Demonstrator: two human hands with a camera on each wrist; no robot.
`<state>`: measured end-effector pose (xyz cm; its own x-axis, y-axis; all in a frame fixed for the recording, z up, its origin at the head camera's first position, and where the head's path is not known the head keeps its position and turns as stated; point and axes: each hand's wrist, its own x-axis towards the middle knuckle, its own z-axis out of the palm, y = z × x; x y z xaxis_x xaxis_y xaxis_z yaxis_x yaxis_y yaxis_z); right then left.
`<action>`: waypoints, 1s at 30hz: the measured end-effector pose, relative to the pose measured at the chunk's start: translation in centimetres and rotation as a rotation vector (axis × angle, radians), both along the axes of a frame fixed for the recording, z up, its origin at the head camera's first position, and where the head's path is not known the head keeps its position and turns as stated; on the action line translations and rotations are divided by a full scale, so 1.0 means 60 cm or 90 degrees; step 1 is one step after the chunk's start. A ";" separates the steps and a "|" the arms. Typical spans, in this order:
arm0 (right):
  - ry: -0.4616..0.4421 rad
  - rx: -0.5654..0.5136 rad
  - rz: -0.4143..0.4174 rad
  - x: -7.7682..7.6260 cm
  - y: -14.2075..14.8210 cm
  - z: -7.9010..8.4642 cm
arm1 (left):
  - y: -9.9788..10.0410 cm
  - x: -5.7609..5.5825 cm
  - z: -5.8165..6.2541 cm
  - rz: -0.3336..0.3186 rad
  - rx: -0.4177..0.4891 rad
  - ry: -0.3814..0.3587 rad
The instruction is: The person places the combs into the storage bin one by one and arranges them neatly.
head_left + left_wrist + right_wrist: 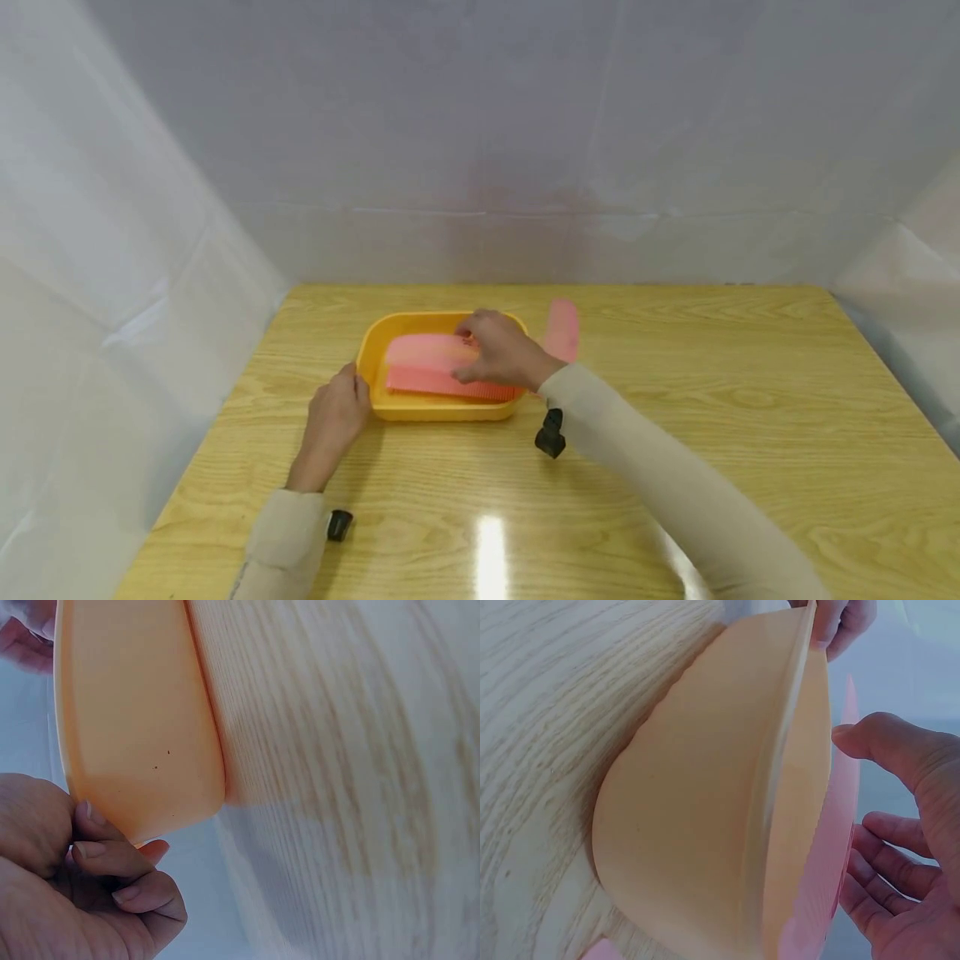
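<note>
A yellow-orange plastic basin (pixel 442 412) stands on the table, and my left hand (pixel 337 412) grips its left rim, fingers curled at the edge in the left wrist view. Over the basin's opening my right hand (pixel 498 350) holds a wide pink comb (pixel 420 354), its teeth toward me. In the right wrist view the thumb (pixel 870 739) lies at one side of the comb and the other fingers touch it lower down. A second pink piece (pixel 562 329) lies to the right of the basin, partly hidden behind the right wrist.
The wood-grain table (pixel 712 400) extends well to the right of the basin. Pale sheeting (pixel 480 167) hangs behind the table and along both sides. Small black pieces (pixel 551 435) show beside each sleeve. Light reflects near the table's front.
</note>
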<state>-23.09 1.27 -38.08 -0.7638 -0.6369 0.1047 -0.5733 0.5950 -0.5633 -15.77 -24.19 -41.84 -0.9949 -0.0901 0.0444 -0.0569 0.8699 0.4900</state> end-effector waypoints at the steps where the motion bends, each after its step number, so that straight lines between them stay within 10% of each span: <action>1: 0.000 0.007 0.002 0.001 -0.003 -0.001 | 0.000 0.000 0.000 0.000 0.001 0.000; 30: -0.008 0.060 0.024 0.006 -0.029 -0.030 | 0.001 -0.001 0.001 0.001 0.004 0.034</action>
<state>-22.75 -0.47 -39.86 -0.7401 -0.6717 0.0339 -0.5894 0.6236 -0.5135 -15.82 -24.12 -41.81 -0.9910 -0.0927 0.0962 -0.0327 0.8664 0.4983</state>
